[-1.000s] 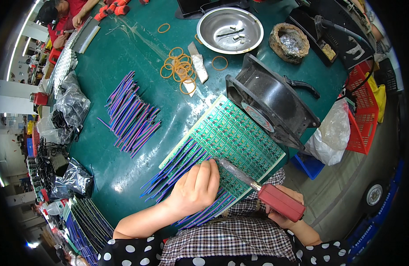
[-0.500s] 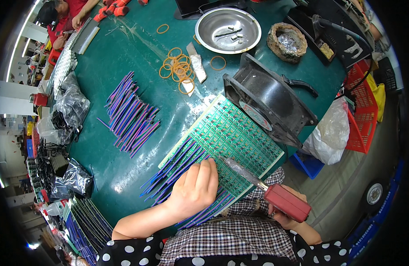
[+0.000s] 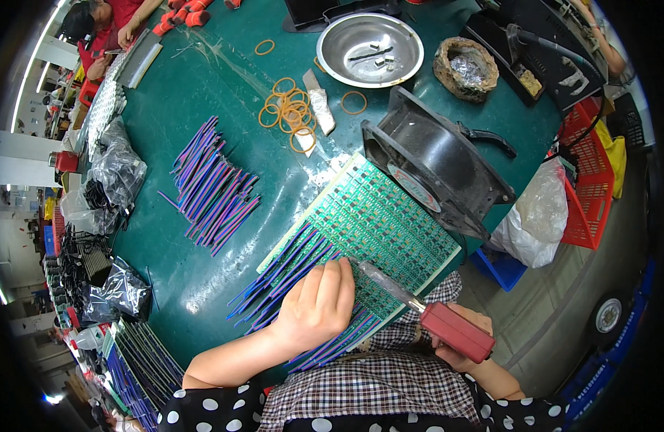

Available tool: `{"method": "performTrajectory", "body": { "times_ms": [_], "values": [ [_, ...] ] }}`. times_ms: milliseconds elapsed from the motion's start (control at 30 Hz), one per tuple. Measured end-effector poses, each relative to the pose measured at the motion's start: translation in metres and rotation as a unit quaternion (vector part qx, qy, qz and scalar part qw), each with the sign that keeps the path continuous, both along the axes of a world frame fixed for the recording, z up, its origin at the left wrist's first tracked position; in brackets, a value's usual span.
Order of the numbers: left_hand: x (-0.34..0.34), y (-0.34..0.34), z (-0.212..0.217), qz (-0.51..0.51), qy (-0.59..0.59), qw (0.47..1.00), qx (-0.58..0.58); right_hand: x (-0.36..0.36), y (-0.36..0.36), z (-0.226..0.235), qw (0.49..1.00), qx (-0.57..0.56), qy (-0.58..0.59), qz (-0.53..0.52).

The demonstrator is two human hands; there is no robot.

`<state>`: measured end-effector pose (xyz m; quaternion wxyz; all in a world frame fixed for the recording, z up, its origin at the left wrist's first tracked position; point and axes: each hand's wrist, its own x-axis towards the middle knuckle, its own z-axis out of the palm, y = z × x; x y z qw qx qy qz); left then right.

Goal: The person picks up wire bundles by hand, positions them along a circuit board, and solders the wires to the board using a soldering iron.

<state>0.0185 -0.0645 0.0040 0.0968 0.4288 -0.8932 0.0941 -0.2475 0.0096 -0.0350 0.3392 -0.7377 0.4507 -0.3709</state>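
Here, left hand: we see its fingers curled and closed together over the circuit board; if they pinch a wire, we cannot tell.
Right hand: we see it gripping the red handle of a soldering iron.
Iron tip: it points toward the left fingertips, near them, above the board.
Board: it lies slanted on the bench, just beside the black fan.
Wires: blue and purple, they stick out from the board's lower-left side.
Loose wires: we find them in a pile farther left.
Rubber bands: they lie near the metal bowl.
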Motion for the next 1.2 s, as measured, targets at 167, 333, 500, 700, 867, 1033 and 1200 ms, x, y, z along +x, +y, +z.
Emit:
{"method": "performTrajectory", "body": {
  "times_ms": [167, 333, 500, 700, 867, 1033, 1200],
  "values": [
    [0.0, 0.001, 0.0, -0.001, -0.016, 1.0, -0.005, -0.001, 0.005, 0.0, 0.998, 0.048, -0.044, -0.009],
    [-0.001, -0.001, 0.001, -0.001, -0.009, 1.0, -0.002, -0.01, 0.009, -0.006, 0.998, 0.047, -0.038, -0.001],
    [0.0, -0.003, 0.002, -0.014, -0.019, 1.0, -0.019, -0.003, 0.0, 0.004, 1.0, -0.006, 0.023, 0.008],
    [-0.001, 0.0, -0.002, -0.015, -0.03, 0.999, -0.012, -0.01, 0.012, -0.005, 0.998, 0.057, -0.025, -0.009],
    [0.0, 0.001, 0.002, -0.011, -0.062, 0.998, -0.021, -0.014, 0.02, -0.006, 0.975, 0.203, -0.084, -0.026],
    [-0.008, 0.002, 0.01, 0.033, -0.023, 0.999, 0.012, -0.016, 0.038, -0.025, 0.98, 0.161, -0.104, -0.05],
    [0.036, -0.035, 0.017, 0.192, 0.1, 0.975, 0.055, -0.005, 0.033, -0.018, 0.952, 0.19, -0.221, -0.098]
  ]
}}
